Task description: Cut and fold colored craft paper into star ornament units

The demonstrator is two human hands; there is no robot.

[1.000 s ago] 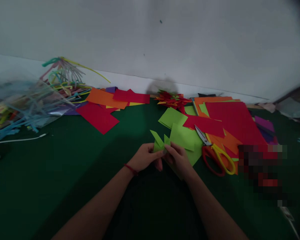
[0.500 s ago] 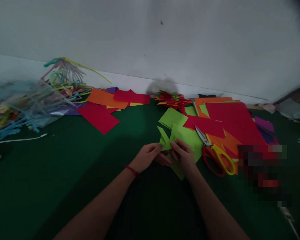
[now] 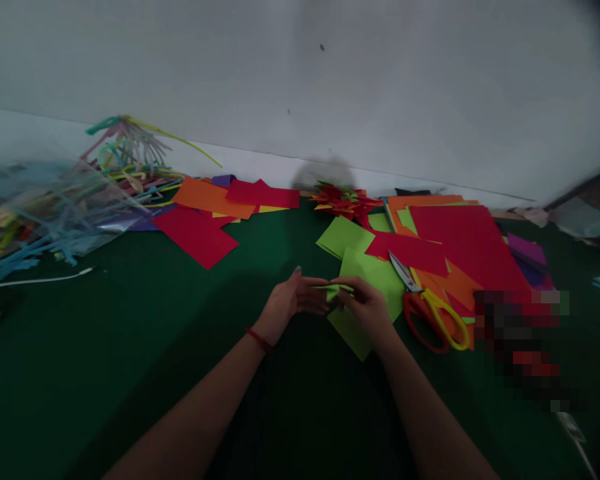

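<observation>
Between my hands is a small folded piece of light green paper [image 3: 333,292], seen nearly edge-on. My right hand [image 3: 369,305] pinches its right side between thumb and fingers. My left hand [image 3: 289,303] is open, thumb raised and fingers stretched out flat against the paper's left side. Light green paper sheets [image 3: 375,272] lie under and behind my right hand. Just right of that hand rest scissors [image 3: 414,287] with one red and one yellow handle loop, blades pointing away to the upper left.
Red sheets [image 3: 467,233] are stacked at the right over orange ones. A spiky red and green paper flower [image 3: 345,199] stands near the wall. At left, a clear plastic bag [image 3: 75,200] holds pipe cleaners, beside orange [image 3: 213,197] and red paper pieces [image 3: 197,235]. The table [image 3: 145,300] is dark green.
The folded green paper has turned from showing its face to nearly edge-on. My left thumb has lifted off it, and the left fingers have straightened out.
</observation>
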